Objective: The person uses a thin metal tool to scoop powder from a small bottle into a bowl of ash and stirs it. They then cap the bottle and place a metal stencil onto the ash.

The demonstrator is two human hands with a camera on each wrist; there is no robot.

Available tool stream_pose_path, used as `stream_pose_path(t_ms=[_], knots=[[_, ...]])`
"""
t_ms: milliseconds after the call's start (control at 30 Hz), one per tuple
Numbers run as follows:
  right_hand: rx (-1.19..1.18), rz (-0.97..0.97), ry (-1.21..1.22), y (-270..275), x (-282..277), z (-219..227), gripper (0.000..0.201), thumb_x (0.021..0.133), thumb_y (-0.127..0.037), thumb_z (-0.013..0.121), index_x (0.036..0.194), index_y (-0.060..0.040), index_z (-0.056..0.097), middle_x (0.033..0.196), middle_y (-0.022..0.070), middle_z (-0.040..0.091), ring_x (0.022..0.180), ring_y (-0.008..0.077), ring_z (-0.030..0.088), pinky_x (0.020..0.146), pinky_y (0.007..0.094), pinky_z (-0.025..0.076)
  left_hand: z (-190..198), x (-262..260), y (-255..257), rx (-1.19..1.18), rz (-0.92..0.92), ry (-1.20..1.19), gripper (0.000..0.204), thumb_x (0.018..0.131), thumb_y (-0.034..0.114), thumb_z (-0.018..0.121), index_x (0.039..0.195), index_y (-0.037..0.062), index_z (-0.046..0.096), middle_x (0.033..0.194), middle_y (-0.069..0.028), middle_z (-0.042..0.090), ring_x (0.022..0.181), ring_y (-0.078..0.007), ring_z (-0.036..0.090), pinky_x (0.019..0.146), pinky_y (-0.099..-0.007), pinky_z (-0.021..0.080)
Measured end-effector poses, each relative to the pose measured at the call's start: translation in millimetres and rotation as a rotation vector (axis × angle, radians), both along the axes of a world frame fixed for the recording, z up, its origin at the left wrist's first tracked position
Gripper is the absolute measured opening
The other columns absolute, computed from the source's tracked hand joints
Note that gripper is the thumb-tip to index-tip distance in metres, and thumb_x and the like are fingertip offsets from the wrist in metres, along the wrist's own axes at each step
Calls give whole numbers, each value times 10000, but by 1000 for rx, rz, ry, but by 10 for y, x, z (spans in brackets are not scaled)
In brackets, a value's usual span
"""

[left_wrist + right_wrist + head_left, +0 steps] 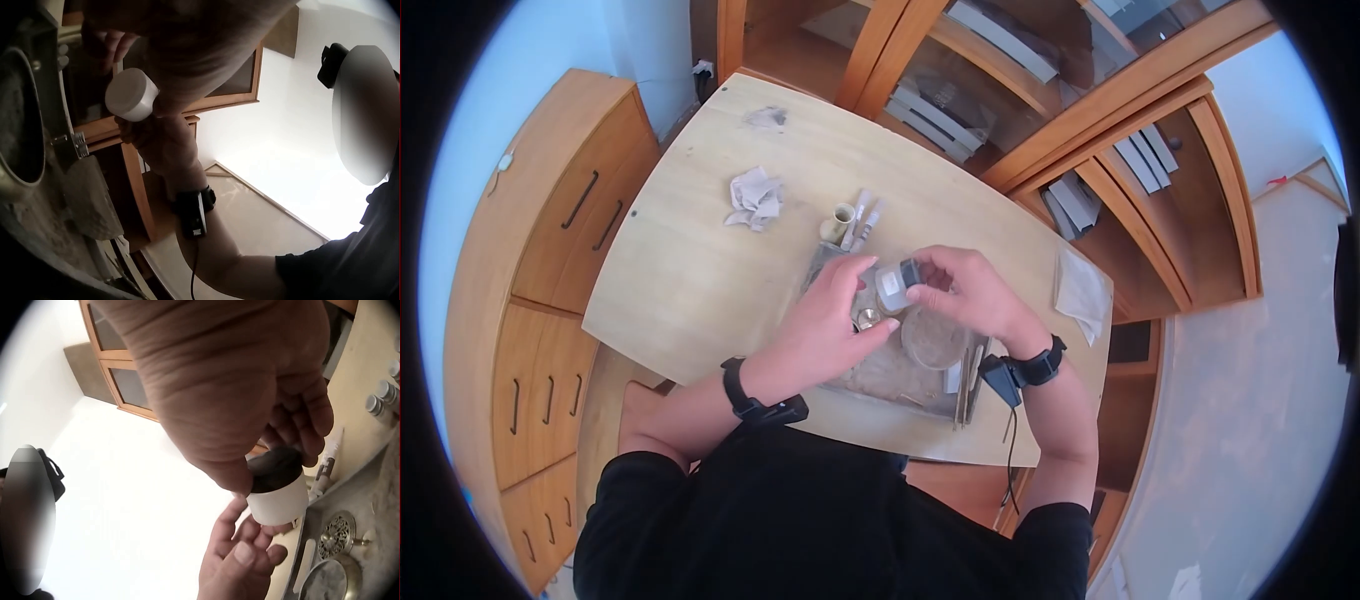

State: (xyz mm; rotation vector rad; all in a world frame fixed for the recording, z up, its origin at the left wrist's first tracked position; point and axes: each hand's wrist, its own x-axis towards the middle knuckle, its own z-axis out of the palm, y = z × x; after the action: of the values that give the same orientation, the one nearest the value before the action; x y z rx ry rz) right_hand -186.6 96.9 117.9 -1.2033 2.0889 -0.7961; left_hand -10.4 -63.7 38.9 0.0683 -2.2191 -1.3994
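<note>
Above a grey tray (870, 385), my right hand (970, 290) grips a small jar (891, 288) with a translucent white body and a dark lid. In the right wrist view its thumb and fingers pinch the dark lid (275, 470), and the white body (279, 503) points downward. My left hand (820, 315) is beside the jar with thumb and fingers spread, holding nothing. The left wrist view shows the jar's white base (128, 94). Below the hands, a round dish (933, 340) and a pierced brass lid (337, 535) lie in the tray.
Thin sticks (965, 395) lie along the tray's right side. Behind the tray stand a small pale pot (837, 222) and white tubes (864, 222). Crumpled tissue (755, 198) lies at the back left, a folded cloth (1082, 295) at the right edge. Glass-door cabinets (990, 80) border the table.
</note>
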Motion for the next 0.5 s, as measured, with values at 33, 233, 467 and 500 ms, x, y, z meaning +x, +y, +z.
stream_pose_path(t_ms=[33, 233, 467, 500], knots=[[24, -2, -20, 40, 33, -26, 380, 954, -232, 777, 1221, 23, 688, 937, 63, 726, 854, 133, 670, 803, 306, 543, -27, -37, 37, -38, 2, 50, 678, 874, 212, 814, 1399, -26, 456, 1193, -220, 617, 1024, -376, 653, 910, -463, 552], [-72, -60, -109, 278, 216, -223, 348, 926, -217, 791, 1147, 33, 695, 849, 95, 693, 759, 153, 646, 716, 315, 539, -100, -77, 194, -231, -108, -108, 644, 848, 263, 838, 1329, -27, 523, 1183, -258, 658, 1081, -433, 663, 886, -497, 550], [-155, 29, -94, 490, 261, -187, 396, 902, -148, 794, 1242, 5, 661, 959, 111, 688, 838, 200, 666, 785, 345, 551, -75, -111, 277, -257, -202, -147, 579, 841, 308, 836, 1245, -13, 573, 1081, -225, 696, 1000, -443, 679, 842, -510, 556], [-175, 42, -106, 521, 258, -196, 421, 896, -137, 795, 1266, 3, 651, 982, 116, 686, 860, 210, 668, 803, 355, 554, -74, -120, 288, -276, -215, -161, 574, 841, 313, 834, 1240, -9, 575, 1077, -222, 698, 992, -443, 680, 834, -511, 557]])
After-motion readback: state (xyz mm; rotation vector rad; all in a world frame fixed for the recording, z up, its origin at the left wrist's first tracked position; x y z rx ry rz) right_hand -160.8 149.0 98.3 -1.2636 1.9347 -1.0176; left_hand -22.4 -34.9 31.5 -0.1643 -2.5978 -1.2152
